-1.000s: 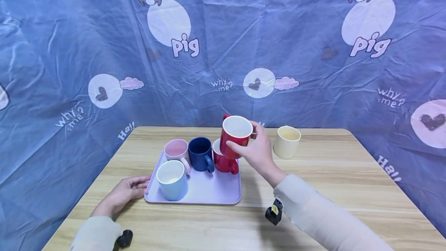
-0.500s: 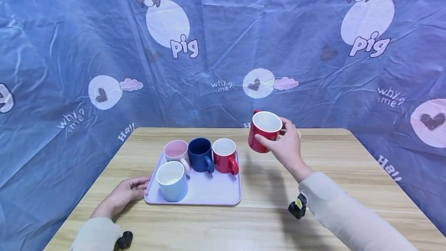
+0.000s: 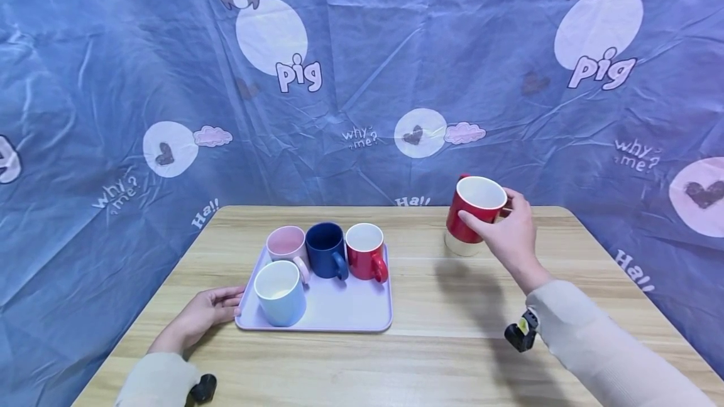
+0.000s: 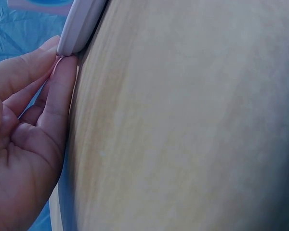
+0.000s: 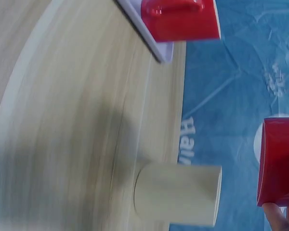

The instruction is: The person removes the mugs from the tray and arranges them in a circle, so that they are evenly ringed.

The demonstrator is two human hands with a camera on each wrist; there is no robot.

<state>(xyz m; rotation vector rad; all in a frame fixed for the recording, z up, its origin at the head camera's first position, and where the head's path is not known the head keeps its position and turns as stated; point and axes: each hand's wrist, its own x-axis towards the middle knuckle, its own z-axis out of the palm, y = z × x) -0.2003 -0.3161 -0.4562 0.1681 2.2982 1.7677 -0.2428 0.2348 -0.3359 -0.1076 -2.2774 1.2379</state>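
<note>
Right hand [image 3: 511, 234] grips a glossy red mug [image 3: 474, 208]; left hand [image 3: 199, 318], fingers relaxed, touches the smooth lilac tray [image 3: 351, 313].

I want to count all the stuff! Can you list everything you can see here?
Red mug: 1, red, held in the air above the cream mug.
Cream mug: 1, cream, on the table at the far right.
Tray: 1, lilac, on the table.
Mugs on tray: 4; pink, navy, red, light blue.
Table: 1, light wood.
Cloth: 1, blue with pigs, behind the table.
Left hand: touches the tray's left edge.
Right hand: grips the red mug.
</note>
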